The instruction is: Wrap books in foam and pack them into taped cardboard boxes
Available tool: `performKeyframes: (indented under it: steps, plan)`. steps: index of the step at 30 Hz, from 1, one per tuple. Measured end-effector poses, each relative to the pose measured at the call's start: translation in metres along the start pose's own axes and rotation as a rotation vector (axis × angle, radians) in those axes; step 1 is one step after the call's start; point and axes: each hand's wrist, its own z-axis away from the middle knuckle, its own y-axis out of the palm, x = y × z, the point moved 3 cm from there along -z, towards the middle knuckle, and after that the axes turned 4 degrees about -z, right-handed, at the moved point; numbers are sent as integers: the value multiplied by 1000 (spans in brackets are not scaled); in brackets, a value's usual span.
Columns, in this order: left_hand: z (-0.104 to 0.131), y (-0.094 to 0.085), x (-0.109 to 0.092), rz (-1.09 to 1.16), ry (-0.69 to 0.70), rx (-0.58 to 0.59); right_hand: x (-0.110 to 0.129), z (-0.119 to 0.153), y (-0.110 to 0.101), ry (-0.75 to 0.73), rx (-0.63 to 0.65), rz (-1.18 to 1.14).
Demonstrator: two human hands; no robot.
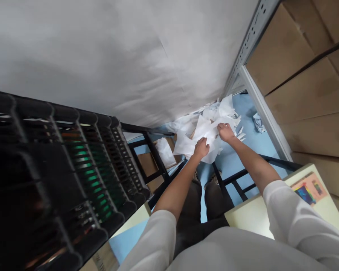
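My left hand (202, 148) and my right hand (225, 131) are stretched out low in front of me, a short way apart. Between and just beyond them lies a white paper sheet (205, 130). Each hand has its fingers curled and closed at an edge of this sheet. Behind it, more crumpled white paper (226, 107) is heaped along the foot of the wall. To the left of my left hand, other white paper (165, 150) sits in an open cardboard box (148, 164).
On the left stands a black wire rack (107, 169) with green parts inside. Brown cardboard boxes (307, 90) fill a white metal shelf (267, 116) on the right. A pale board (254, 214) is by my right arm. One crumpled paper piece (259, 123) lies on the blue floor (252, 141).
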Motion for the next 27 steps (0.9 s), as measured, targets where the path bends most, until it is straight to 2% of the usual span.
performKeyframes:
  steps: [6, 12, 18, 23, 27]
  plan:
    - [16, -39, -30, 25, 16, 4, 11, 24, -70, 99, -77, -46]
    - [35, -82, -70, 6, 34, -9, 16, 53, -129, 198, -262, -225]
    - [55, -134, -116, -16, 84, -53, 16, 81, -165, 273, -445, -632]
    - [70, -178, -147, 0, 112, -167, 26, 112, -190, 291, -408, -941]
    - [83, -203, -164, -21, 147, -221, 41, 142, -208, 303, -425, -1122]
